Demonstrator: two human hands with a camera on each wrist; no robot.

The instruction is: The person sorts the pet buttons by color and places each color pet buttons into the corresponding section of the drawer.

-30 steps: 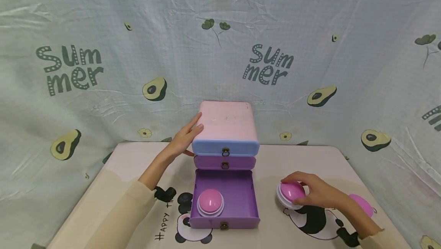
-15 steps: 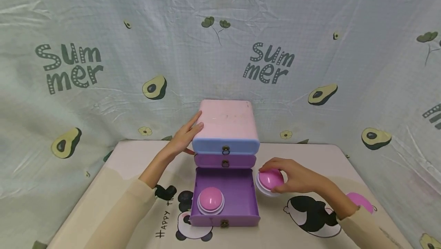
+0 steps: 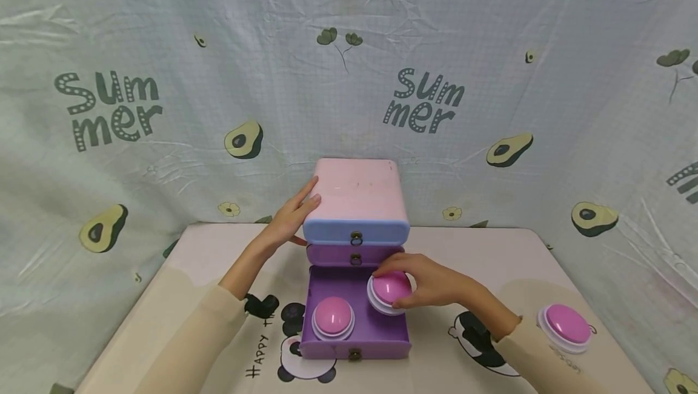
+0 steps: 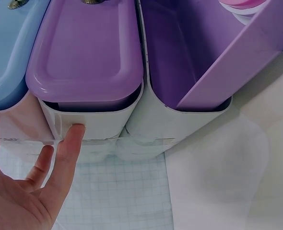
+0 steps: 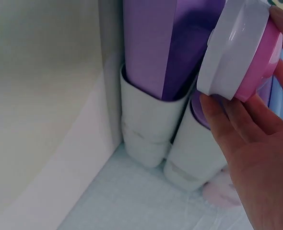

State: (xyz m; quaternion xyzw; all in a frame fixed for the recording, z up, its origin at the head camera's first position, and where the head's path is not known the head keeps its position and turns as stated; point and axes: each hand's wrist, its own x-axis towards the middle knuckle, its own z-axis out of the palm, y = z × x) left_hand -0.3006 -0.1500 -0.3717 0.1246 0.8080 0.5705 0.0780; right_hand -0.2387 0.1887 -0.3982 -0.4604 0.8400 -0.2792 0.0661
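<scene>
My right hand [image 3: 436, 282] grips a pink dome-topped push button [image 3: 391, 287] with a white base, held tilted over the right side of the pulled-out purple drawer [image 3: 382, 351]. In the right wrist view, fingers and thumb hold the button's rim [image 5: 232, 52]. A second pink button [image 3: 333, 316] sits at the drawer's front left. My left hand [image 3: 289, 219] rests against the left side of the small drawer cabinet [image 3: 357, 191], which has a pink top. In the left wrist view, its extended fingertips [image 4: 74, 134] touch the cabinet's side.
A third pink button [image 3: 567, 324] stands on the table at the far right. Above the open drawer are a closed purple drawer [image 3: 322, 256] and a blue one [image 3: 327, 233], each with a ring pull. A patterned curtain [image 3: 463, 188] hangs behind the table.
My right hand has carried the button left from the table at the right to over the open drawer. The far-right button is now uncovered. My left hand has stayed on the cabinet.
</scene>
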